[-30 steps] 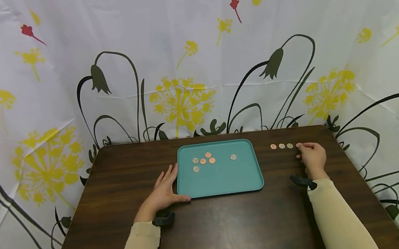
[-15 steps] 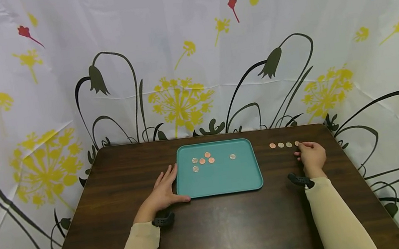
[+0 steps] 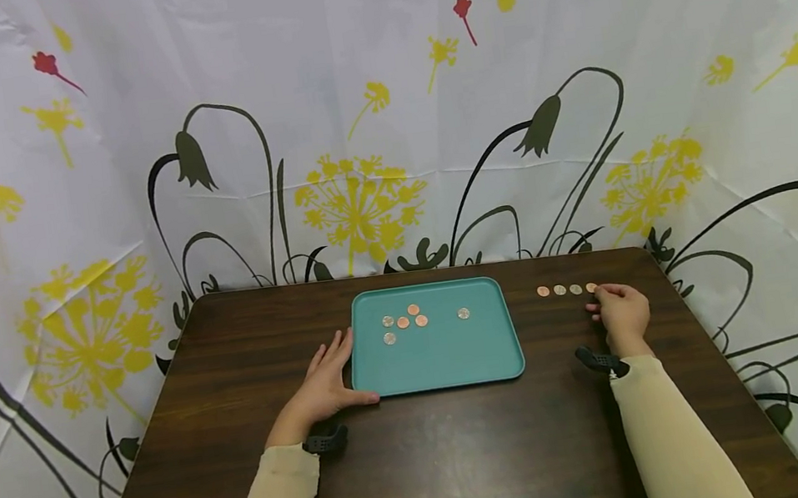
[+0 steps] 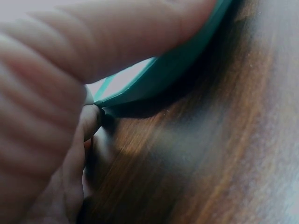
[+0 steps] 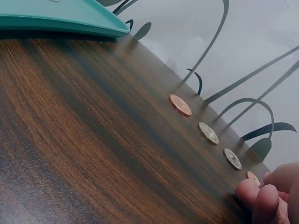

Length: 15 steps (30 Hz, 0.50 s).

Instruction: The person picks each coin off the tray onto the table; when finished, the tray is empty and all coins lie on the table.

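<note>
copper coin on tbl, pinched by r hand; l hand spread, touching tray.

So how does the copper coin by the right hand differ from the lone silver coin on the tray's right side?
The copper coin is reddish; the silver coin is pale grey. The copper coin ends a row of four on the table, while the silver coin lies in the tray, apart from the other coins there. The right hand partly hides the copper coin; nothing covers the silver coin. Both look round.
</note>
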Tool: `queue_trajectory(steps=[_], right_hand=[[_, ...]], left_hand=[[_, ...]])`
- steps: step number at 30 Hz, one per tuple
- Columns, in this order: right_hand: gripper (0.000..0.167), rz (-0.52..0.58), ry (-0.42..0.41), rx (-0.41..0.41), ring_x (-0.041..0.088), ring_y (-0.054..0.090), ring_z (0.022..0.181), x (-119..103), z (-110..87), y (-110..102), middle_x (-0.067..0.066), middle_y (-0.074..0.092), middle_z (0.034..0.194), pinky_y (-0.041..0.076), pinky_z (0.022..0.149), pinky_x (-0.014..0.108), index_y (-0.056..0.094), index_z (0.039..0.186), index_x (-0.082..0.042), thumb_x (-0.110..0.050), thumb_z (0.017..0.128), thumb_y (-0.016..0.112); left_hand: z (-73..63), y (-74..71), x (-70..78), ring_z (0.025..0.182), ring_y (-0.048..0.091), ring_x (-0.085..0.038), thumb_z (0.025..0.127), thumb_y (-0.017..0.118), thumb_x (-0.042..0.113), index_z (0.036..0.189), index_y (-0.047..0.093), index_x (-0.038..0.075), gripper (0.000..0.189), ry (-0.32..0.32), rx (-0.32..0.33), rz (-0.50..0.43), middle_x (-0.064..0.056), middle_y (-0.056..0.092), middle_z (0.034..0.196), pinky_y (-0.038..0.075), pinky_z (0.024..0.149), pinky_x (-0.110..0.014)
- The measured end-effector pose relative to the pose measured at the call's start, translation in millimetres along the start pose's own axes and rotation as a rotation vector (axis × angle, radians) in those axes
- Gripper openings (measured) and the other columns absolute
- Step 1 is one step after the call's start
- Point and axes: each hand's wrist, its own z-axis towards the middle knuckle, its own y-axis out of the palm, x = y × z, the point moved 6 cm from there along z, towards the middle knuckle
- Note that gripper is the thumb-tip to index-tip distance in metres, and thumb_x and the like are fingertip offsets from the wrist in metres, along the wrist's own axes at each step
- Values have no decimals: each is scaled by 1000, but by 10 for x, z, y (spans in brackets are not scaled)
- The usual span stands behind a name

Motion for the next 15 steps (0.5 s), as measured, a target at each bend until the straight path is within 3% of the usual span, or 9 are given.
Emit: queue_trajectory(steps=[9, 15], right_hand=[[25, 27, 9, -2, 3, 73, 63, -18, -32, 23, -3, 69, 97, 57, 54, 18, 71, 124, 2, -15, 105, 71], [26, 34, -59, -9, 4, 64, 61, -121, -239, 144, -9, 69, 86, 51, 51, 18, 73, 120, 4, -17, 105, 73]], left_hand=[[15, -13, -13, 172, 1, -40, 80, 96, 54, 176, 5, 8, 141, 0, 2, 12, -19, 3, 184, -5, 136, -64], [4, -5, -1, 172, 0, -40, 80, 96, 55, 176, 5, 8, 141, 1, -7, 3, -19, 2, 184, -5, 136, -64]])
